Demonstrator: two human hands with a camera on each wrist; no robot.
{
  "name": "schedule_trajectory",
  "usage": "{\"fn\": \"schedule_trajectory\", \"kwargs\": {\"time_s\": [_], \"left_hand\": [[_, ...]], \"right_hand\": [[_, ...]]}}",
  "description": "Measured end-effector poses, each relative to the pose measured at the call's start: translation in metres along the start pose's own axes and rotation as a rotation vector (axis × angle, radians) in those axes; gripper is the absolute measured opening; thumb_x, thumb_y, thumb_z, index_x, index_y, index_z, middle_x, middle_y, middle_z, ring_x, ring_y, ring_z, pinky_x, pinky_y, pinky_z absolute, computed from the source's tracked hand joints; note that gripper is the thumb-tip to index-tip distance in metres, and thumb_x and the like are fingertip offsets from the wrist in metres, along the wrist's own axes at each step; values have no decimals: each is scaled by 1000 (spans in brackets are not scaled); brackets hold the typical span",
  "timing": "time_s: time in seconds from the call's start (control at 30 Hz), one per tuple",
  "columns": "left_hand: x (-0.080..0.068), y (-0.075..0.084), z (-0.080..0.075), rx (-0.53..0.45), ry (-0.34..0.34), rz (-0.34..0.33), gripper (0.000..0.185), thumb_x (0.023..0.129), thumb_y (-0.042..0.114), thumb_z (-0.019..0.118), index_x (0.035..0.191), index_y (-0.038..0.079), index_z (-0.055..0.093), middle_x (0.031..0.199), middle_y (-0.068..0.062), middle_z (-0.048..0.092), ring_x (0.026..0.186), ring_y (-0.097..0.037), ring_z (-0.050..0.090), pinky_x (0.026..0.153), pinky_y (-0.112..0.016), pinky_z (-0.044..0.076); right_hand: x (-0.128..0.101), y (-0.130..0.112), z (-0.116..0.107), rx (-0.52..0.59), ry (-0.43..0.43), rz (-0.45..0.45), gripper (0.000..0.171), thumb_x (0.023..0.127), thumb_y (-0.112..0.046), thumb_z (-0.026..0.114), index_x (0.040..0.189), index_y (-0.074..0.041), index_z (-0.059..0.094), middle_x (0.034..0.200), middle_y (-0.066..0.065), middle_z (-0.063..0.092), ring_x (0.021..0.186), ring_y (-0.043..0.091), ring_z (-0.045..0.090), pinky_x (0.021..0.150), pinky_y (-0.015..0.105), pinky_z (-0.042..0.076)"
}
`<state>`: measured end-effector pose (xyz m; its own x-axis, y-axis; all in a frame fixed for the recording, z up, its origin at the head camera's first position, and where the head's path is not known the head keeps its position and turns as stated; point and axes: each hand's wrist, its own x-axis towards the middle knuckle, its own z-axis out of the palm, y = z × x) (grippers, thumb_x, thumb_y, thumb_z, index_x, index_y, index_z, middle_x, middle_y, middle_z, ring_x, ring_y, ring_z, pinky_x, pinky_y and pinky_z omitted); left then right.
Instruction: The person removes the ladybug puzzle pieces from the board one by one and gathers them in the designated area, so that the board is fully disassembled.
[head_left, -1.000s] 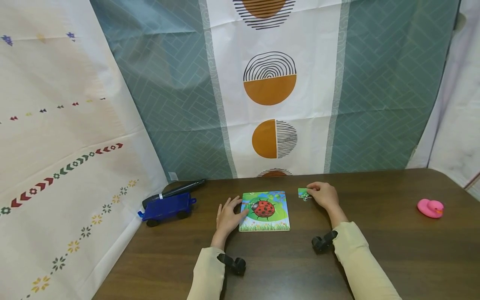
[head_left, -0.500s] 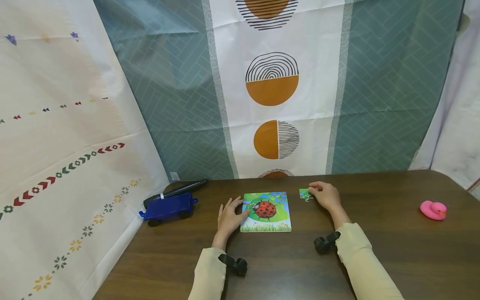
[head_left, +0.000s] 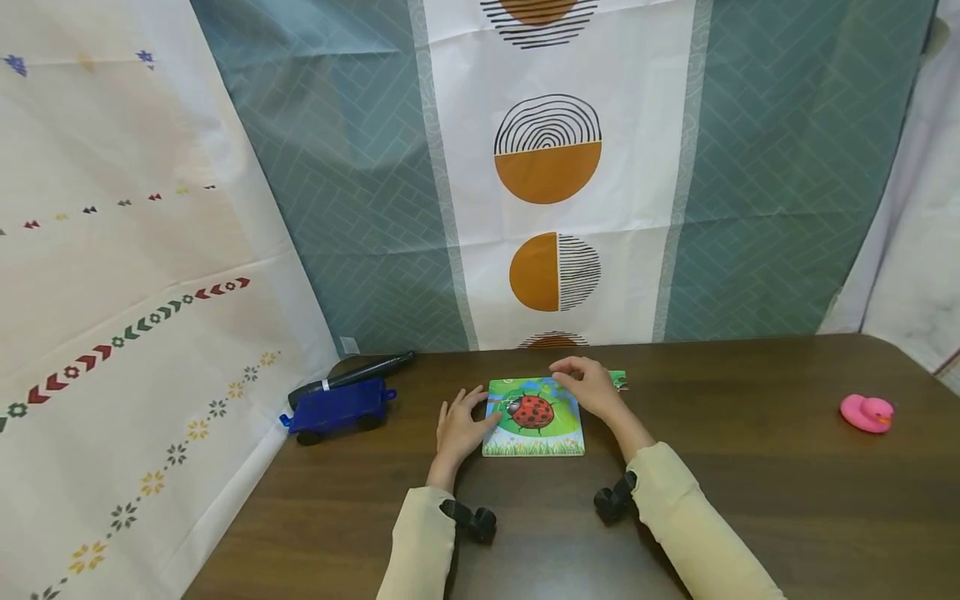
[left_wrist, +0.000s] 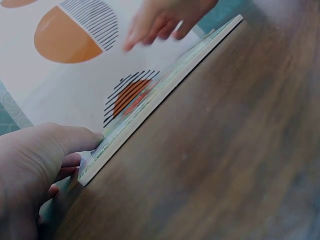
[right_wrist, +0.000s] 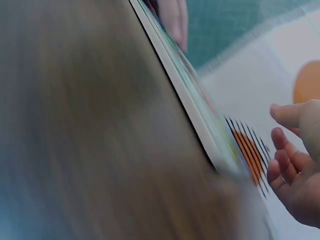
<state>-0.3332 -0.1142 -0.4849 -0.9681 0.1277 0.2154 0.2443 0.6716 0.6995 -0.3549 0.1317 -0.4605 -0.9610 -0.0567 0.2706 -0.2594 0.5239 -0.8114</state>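
Observation:
A square ladybug puzzle [head_left: 532, 447] lies flat on the table, with a red ladybug on a green and blue ground. My left hand [head_left: 457, 433] holds its left edge, thumb on the top face and fingers along the side; the left wrist view has the thumb [left_wrist: 82, 139] on the board. Over the puzzle's upper right part is my right hand [head_left: 587, 388], its fingers loosely bent. In the right wrist view nothing shows between the right hand's fingers [right_wrist: 283, 161]. A small green puzzle piece [head_left: 618, 378] lies behind the right hand, partly hidden by it.
At the table's left stands a blue toy wagon [head_left: 340, 408], with a black marker-like stick [head_left: 371, 369] behind it. A pink rubber duck [head_left: 867, 414] sits far to the right. Patterned cloths [head_left: 787, 192] hang behind the brown table [head_left: 750, 492].
My right hand has let go of the small puzzle piece and moved left over the puzzle's upper right. The piece remains right of the board. My left hand stays at the left edge.

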Motion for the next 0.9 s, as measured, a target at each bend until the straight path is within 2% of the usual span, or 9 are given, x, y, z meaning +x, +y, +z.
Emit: {"fn": "schedule_trajectory", "kwargs": {"time_s": [0.07, 0.17, 0.37, 0.53, 0.7, 0.9], "left_hand": [[2, 1, 0, -7, 3, 8, 50, 88, 30, 68, 131, 4, 61, 148, -12, 50, 146, -39, 32, 122, -61, 7], [3, 1, 2, -8, 0, 8, 50, 88, 31, 67, 131, 5, 61, 148, -12, 50, 146, -39, 32, 122, -61, 8], [2, -1, 2, 9, 14, 11, 48, 87, 29, 70, 128, 4, 63, 145, -15, 53, 144, -41, 34, 120, -65, 10], [3, -1, 1, 1, 24, 24, 48, 88, 30, 68, 128, 4, 63, 146, -14, 52, 144, -41, 34, 121, -63, 9], [3, -1, -1, 6, 9, 10, 49, 88, 30, 68, 129, 5, 62, 147, -13, 51, 145, -39, 33, 121, -63, 8], [2, -1, 2, 16, 7, 5, 49, 87, 31, 68, 129, 6, 63, 147, -12, 52, 145, -39, 34, 121, -63, 9]], "right_hand": [[3, -6, 11, 12, -48, -7, 23, 95, -16, 62, 114, -5, 70, 109, 15, 66, 83, 21, 53, 67, 28, 43], [3, -11, 27, -26, -72, -10, 22, 93, -16, 65, 113, -9, 72, 106, 12, 66, 84, 21, 53, 68, 32, 45], [2, -15, 48, -133, -121, -14, 23, 93, -20, 66, 114, -15, 73, 109, 12, 60, 105, 30, 51, 83, 48, 48], [3, -14, 54, -192, -85, -18, 24, 92, -24, 66, 115, -20, 73, 109, 11, 56, 102, 30, 48, 77, 44, 46], [1, -15, 54, -277, -135, -28, 30, 93, -30, 65, 123, -24, 70, 110, 11, 54, 100, 27, 47, 79, 43, 44], [0, -13, 53, -360, -164, -54, 30, 94, -31, 63, 123, -26, 70, 110, 12, 52, 98, 27, 44, 82, 47, 43]]}}
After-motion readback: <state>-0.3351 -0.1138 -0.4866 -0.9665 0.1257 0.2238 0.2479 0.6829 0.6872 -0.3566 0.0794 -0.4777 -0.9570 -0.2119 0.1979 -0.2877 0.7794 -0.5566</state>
